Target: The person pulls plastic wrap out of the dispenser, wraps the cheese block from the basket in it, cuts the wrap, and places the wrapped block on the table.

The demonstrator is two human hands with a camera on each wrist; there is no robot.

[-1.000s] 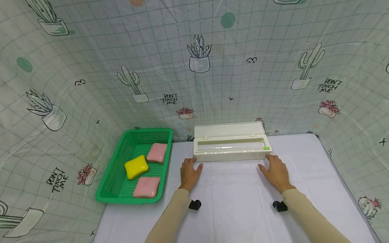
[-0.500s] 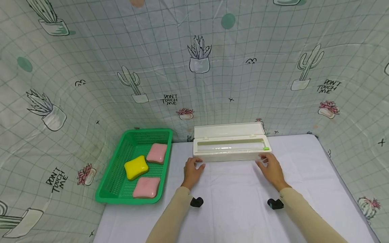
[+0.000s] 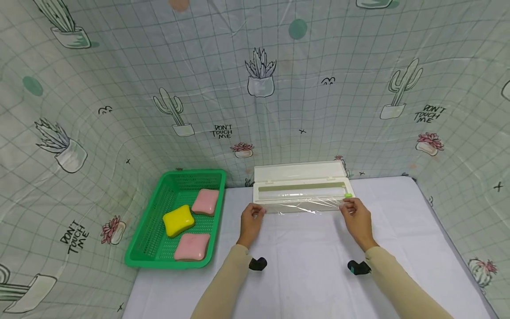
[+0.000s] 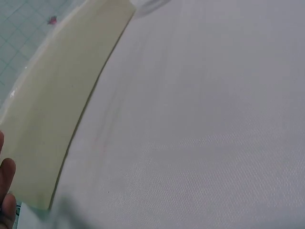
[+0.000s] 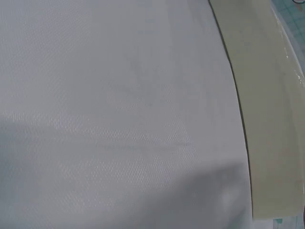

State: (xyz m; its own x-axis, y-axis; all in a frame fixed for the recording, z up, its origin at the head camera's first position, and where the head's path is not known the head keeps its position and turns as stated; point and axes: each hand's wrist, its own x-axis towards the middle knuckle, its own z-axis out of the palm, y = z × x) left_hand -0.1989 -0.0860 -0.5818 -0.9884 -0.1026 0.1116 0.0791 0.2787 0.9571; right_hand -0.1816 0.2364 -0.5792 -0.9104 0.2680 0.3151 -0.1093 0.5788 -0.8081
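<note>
A white cling film dispenser (image 3: 275,182) stands at the back of the table with its lid (image 3: 299,171) raised. A roll (image 3: 299,193) lies inside, and a small green slider (image 3: 348,195) sits at the right end. A clear sheet of cling film (image 3: 307,205) hangs over the dispenser's front. My left hand (image 3: 250,225) pinches the film's left corner, and my right hand (image 3: 358,225) pinches its right corner. In the left wrist view, fingers (image 4: 6,179) show at the edge beside the dispenser's pale front (image 4: 62,90). The right wrist view shows that front (image 5: 267,114) without the hand.
To the left stands a green plastic basket (image 3: 131,257) with two pink soap-like blocks, one at the back (image 3: 205,202) and one at the front (image 3: 192,246), and a yellow block (image 3: 179,220). A patterned curtain (image 3: 303,97) rises behind the white-covered table (image 3: 307,274).
Both hands have come in to the film's corners and now pinch them. The right hand shifted left, then slightly back right. A stretch of film has come out over the dispenser's front.
</note>
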